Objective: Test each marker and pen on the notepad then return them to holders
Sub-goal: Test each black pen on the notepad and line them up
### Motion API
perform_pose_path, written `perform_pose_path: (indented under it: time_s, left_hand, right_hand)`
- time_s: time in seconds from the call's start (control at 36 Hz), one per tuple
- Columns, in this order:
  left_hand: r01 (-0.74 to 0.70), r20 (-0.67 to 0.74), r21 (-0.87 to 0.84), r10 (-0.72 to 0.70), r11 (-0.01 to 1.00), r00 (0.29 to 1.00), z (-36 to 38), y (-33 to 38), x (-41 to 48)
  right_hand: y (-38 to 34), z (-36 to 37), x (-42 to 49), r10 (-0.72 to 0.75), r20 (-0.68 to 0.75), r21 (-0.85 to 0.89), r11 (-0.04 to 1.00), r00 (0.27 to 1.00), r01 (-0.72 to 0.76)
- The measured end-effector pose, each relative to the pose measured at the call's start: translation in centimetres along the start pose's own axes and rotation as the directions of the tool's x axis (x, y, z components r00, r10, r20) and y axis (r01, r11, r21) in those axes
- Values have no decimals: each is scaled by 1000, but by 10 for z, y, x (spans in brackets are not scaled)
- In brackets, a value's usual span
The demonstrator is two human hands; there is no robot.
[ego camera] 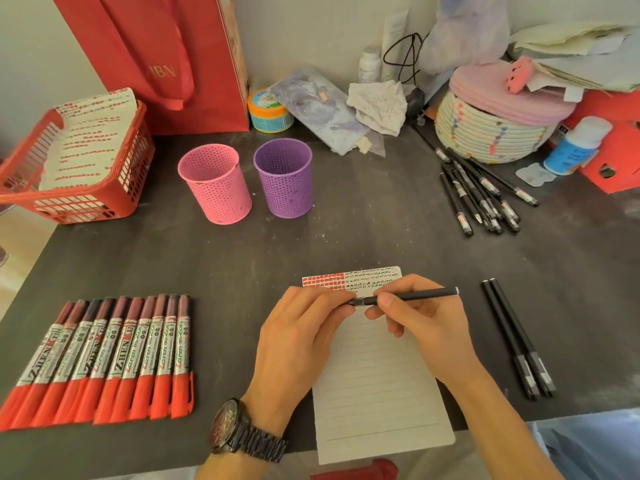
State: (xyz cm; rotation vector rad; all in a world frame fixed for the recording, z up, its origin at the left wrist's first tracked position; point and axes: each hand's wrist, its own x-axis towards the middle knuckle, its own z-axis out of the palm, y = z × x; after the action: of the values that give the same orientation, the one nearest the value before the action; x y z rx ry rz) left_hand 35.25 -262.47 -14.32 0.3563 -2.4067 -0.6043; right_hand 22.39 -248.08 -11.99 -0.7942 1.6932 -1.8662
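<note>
Over the lined notepad [377, 386], my right hand [412, 317] holds a black pen [422, 295] by its barrel. My left hand [301, 327] pinches the pen's cap end; a narrow gap shows between cap and barrel. Red and black test marks fill the notepad's top rows. A row of several red-capped markers [104, 362] lies at the left. Two black pens [519, 337] lie right of the notepad, and a pile of several black pens [481, 192] lies further back. The pink holder [216, 183] and purple holder [284, 176] stand with nothing showing inside.
A red basket [76, 161] with marked paper sits at the back left beside a red bag [162, 57]. A woven basket [491, 129] with a pink lid, bottles, a tape roll and papers crowd the back right. The notepad overhangs the dark table's front edge.
</note>
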Motion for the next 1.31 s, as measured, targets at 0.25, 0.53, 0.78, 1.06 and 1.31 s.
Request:
perform_pose_path:
  time_s: [0.25, 0.53, 0.78, 1.06, 1.31]
  left_hand:
    - [-13, 40, -12, 13, 1000, 999, -1, 0, 3]
    - [44, 105, 113, -56, 993, 993, 6, 4, 8]
    - [265, 181, 160, -292, 951, 939, 7, -2, 2]
    - [255, 179, 156, -281, 954, 943, 4, 0, 3]
    - [262, 190, 161, -290, 952, 938, 1, 0, 3]
  right_hand:
    - [-3, -1, 2, 9, 37, -81, 997, 999, -6]
    - [-5, 5, -2, 32, -140, -101, 994, 990, -47]
    - [-52, -73, -16, 68, -295, -197, 972, 953, -130]
    - [-72, -173, -33, 346, -243, -744, 534, 906, -403]
    - [-54, -166, -37, 455, -255, -813, 377, 853, -444]
